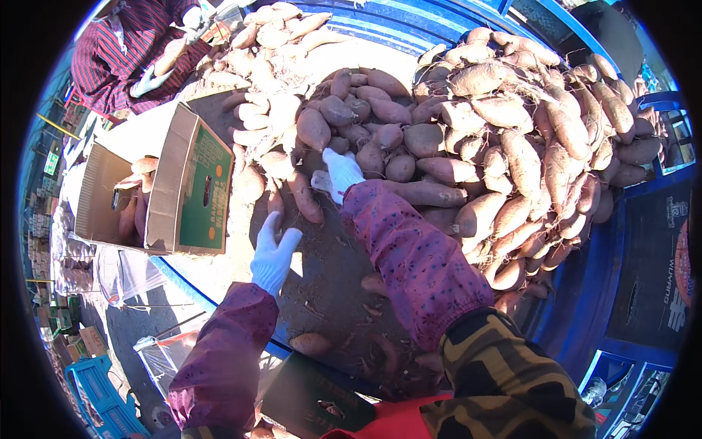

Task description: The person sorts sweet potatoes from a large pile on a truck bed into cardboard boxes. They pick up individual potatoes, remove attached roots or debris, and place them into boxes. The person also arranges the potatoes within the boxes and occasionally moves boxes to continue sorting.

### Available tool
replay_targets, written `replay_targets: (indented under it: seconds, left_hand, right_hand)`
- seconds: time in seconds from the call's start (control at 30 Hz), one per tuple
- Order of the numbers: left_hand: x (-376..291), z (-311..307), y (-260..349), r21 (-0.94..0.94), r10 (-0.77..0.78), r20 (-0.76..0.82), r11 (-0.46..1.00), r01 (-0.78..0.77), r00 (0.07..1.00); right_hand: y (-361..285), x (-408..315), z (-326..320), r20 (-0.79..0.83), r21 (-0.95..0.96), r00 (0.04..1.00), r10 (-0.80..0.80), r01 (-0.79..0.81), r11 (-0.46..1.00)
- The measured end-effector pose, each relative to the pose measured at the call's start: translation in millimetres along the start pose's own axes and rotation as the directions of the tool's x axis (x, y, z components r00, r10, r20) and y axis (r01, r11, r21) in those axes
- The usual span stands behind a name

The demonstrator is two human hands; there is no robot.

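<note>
Both my hands wear white knit gloves, with purple patterned sleeve covers above them. My left hand is over the soil-covered bed, thumb and fingers apart, holding nothing. Just beyond its fingertips lie a sweet potato and a larger sweet potato. My right hand reaches to the near side of the shaded sweet potato pile. Its fingers and thumb look spread, beside a rounded sweet potato; whether they touch it is unclear. An open cardboard box with several sweet potatoes inside stands to the left.
A tall heap of rooty sweet potatoes fills the right. Blue metal truck-bed sides rise at the back. At upper left, another person in gloves holds a sweet potato. A dark green box sits below me.
</note>
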State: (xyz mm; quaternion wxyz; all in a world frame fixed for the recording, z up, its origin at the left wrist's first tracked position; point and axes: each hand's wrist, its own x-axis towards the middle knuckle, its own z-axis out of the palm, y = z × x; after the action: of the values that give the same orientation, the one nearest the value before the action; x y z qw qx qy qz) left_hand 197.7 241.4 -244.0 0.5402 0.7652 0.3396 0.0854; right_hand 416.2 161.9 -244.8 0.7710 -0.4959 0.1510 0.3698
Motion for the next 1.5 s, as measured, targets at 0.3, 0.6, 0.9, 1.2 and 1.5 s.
replay_targets:
  seconds: [0.3, 0.6, 0.9, 1.2, 1.5]
  left_hand:
    - [-108.3, 63.6, 32.9, 0.335, -0.198, 0.361, 0.939, 0.071, 0.911]
    - [-126.7, 89.7, 57.2, 0.439, -0.018, 0.578, 0.85, -0.292, 0.816]
    - [-125.2, 170.5, 84.7, 0.482, 0.304, 0.328, 0.76, -0.436, 0.894]
    - [-71.6, 216.7, 199.2, 0.419, 0.515, 0.453, 0.597, -0.684, 0.727]
    - [-52.3, 230.9, 211.6, 0.542, 0.186, 0.545, 0.665, -0.513, 0.817]
  right_hand:
    - [-18.3, -183.6, -138.7, 0.379, -0.755, 0.877, -0.295, 0.477, 0.45]
    - [-58.1, -277.7, -337.1, 0.259, -0.953, 0.622, -0.739, 0.287, -0.093]
    - [-76.9, -248.6, -380.2, -0.473, -0.809, 0.583, -0.661, 0.011, 0.588]
    - [-73.8, -231.5, -396.6, -0.447, -0.859, 0.779, -0.439, -0.237, 0.454]
    - [-86.8, -239.0, -391.1, -0.53, -0.663, 0.784, -0.324, -0.145, 0.734]
